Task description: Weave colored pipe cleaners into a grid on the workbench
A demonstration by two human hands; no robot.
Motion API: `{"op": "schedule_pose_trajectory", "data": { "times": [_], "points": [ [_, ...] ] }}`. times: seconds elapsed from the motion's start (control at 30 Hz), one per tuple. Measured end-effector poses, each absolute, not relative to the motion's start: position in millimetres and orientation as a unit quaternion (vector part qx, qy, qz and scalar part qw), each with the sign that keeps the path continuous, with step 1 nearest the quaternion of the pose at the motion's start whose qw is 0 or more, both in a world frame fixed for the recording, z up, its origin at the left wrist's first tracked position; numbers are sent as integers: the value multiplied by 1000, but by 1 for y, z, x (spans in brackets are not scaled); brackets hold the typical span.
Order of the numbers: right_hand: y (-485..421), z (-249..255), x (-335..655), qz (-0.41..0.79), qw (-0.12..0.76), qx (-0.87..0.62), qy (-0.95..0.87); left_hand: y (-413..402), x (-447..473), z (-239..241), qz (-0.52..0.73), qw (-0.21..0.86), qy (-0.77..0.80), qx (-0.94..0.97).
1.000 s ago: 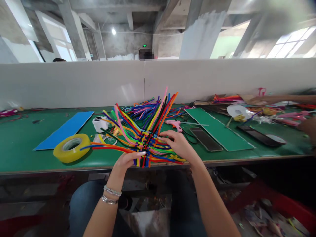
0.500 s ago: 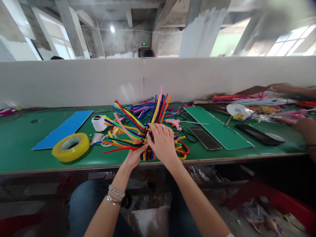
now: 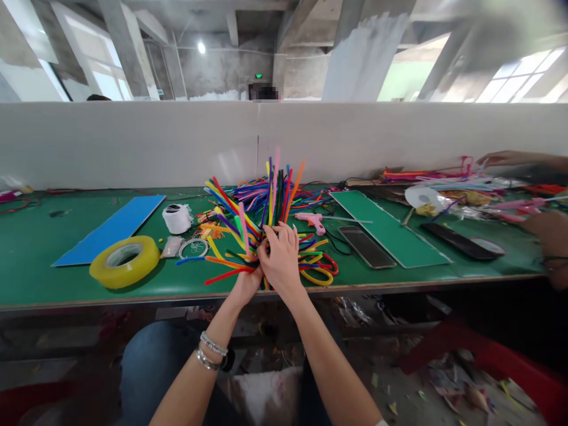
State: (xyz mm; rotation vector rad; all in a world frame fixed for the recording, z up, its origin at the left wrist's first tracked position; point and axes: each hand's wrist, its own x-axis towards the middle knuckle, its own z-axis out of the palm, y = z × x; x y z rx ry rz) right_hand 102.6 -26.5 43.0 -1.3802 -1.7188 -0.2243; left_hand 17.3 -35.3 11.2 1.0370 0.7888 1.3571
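Note:
A woven mat of many-coloured pipe cleaners [image 3: 248, 228] stands tilted up at the near edge of the green table [image 3: 44, 260], its loose ends fanning up and to the left. My right hand [image 3: 279, 257] covers its woven middle, fingers curled round the strands. Below and behind it, my left hand [image 3: 246, 281] grips the mat's lower edge, mostly hidden by the right hand. Looped orange and yellow pipe cleaners [image 3: 322, 269] lie just right of my hands.
A yellow tape roll [image 3: 124, 260], a blue sheet [image 3: 113, 228] and a white spool [image 3: 176, 218] lie to the left. A pink glue gun [image 3: 313, 222], a phone [image 3: 366, 247] and a green board [image 3: 390, 228] lie to the right. Another person's hands [image 3: 548, 234] work at the far right.
The mat has been lifted from lying flat to nearly upright. My right hand moved from its right side onto its middle, and both hands drew closer together.

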Motion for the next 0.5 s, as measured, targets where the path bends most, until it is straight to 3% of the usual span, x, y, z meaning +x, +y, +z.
{"op": "schedule_pose_trajectory", "data": {
  "times": [0.5],
  "points": [
    [-29, 46, 96, -156, 461, -574, -659, -25, 20, -7, 644, 504, 321, 477]
  ]
}}
